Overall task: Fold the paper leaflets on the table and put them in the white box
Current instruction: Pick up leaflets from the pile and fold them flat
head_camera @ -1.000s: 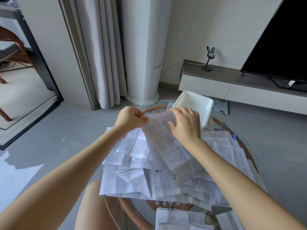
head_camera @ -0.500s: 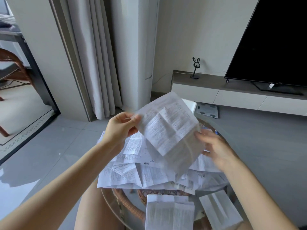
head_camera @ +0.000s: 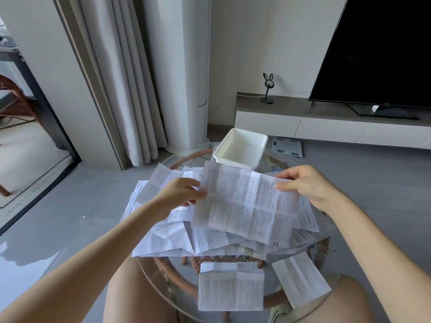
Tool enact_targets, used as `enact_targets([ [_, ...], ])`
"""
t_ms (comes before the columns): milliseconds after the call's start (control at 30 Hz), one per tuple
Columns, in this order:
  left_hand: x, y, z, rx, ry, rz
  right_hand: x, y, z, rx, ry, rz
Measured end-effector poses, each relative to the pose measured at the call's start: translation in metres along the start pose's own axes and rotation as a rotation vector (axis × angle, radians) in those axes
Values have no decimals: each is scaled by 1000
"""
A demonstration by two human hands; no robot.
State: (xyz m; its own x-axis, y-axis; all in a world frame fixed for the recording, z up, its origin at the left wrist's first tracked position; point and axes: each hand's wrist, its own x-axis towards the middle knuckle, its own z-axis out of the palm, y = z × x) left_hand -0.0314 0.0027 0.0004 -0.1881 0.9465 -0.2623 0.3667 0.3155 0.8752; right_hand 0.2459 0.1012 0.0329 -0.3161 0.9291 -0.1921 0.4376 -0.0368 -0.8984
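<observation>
White paper printed in dense grey columns and crossed by fold creases: one leaflet [head_camera: 247, 203] is held open and almost flat, just above a loose pile of more leaflets [head_camera: 172, 238], too overlapped to count, on a round glass table [head_camera: 163, 271]. Two hands hold the sheet. The left hand [head_camera: 179, 194] pinches its left edge, thumb on top and fingers curled beneath; the right hand [head_camera: 305, 185] pinches the upper right corner between thumb and fingertips, wrist bent slightly outward. Both forearms reach forward over the table from the near side. Two folded leaflets lie apart from the pile at the near edge, a wider one [head_camera: 231, 290] in the middle and a narrower one [head_camera: 300, 278] tilted to its right. One white box [head_camera: 241, 148] stands at the far edge, just beyond the held sheet, with nothing visible inside. Behind it are a pale curtain [head_camera: 121, 89] and a dark television [head_camera: 377, 50].
</observation>
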Motion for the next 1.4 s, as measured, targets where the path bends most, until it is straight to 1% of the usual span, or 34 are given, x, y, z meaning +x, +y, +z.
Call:
enact_targets([
  [67, 8, 2, 9, 49, 63, 25, 6, -6, 3, -75, -36, -16],
  [167, 19, -2, 17, 12, 137, 26, 12, -8, 4, -136, -46, -38],
  [233, 22, -5, 19, -38, 176, 15, 12, -3, 2, -66, -29, -27],
  [300, 22, -9, 17, -94, 198, 10, 12, 9, -3, 42, 17, 25],
  [367, 20, -11, 14, -183, 183, 3, 8, 22, -6, 126, 65, 93],
  [433, 19, -14, 11, -236, 165, -13, 4, 32, -4, 142, 92, 131],
  [633, 15, -13, 3, -196, 120, -43, 5, 42, 3, 85, 174, 144],
  [767, 20, -18, 1, -113, 90, -102, 11, 49, 12, -33, 223, 164],
  [800, 22, -20, 2, -71, 79, -121, 13, 52, 16, -78, 228, 165],
  [867, 26, -23, 5, 90, 92, -134, 16, 57, 27, -202, 238, 159],
  [967, 31, -22, 13, 516, 214, -83, 21, 62, 42, -426, 254, 146],
  [1033, 29, -15, 23, 848, 340, 24, 25, 68, 52, -528, 284, 135],
  [1067, 28, -11, 29, 1003, 376, 134, 25, 70, 56, -575, 299, 113],
  [1100, 28, -7, 38, 1111, 363, 274, 24, 71, 59, -620, 303, 93],
  [1133, 29, -3, 48, 1155, 277, 439, 24, 73, 61, -653, 312, 72],
  [1167, 28, 1, 59, 1111, 136, 596, 23, 73, 62, -685, 318, 55],
  [1200, 27, 7, 71, 1052, -33, 714, 23, 74, 62, -714, 321, 57],
  [1233, 27, 9, 82, 1048, -206, 796, 24, 74, 63, -736, 324, 60],
  [1267, 28, 10, 93, 1073, -347, 865, 26, 76, 63, -736, 335, 61],
  [1300, 30, 8, 101, 1156, -449, 902, 27, 78, 63, -732, 348, 66],
  [1333, 33, 5, 107, 1243, -520, 916, 26, 79, 63, -727, 353, 53],
  [1400, 38, -2, 111, 1363, -565, 899, 23, 81, 60, -759, 341, -26],
])
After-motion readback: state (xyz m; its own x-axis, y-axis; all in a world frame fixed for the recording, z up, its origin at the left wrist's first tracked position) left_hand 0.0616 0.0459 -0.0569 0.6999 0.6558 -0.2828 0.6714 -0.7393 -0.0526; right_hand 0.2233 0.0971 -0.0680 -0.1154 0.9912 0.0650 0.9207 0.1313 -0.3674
